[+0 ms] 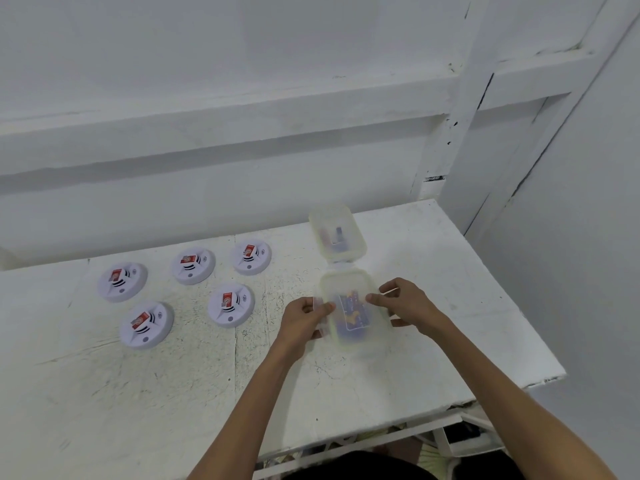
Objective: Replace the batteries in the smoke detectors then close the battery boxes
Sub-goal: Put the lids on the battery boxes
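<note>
Fingers (pixel 320 309) of my left hand (pixel 300 318) and right hand (pixel 408 304) curl loosely onto the side clips of the near battery box (pixel 353 308), pinching its edges. Around them I see white walls, then the scuffed white table (pixel 173 386). On it, 5 smoke detectors (pixel 231 305) sit at left; a 2nd battery box (pixel 336 233) touches the near one's far end.

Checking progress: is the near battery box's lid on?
On: the lid covers the near battery box, with left hand and right hand at its side clips.
</note>
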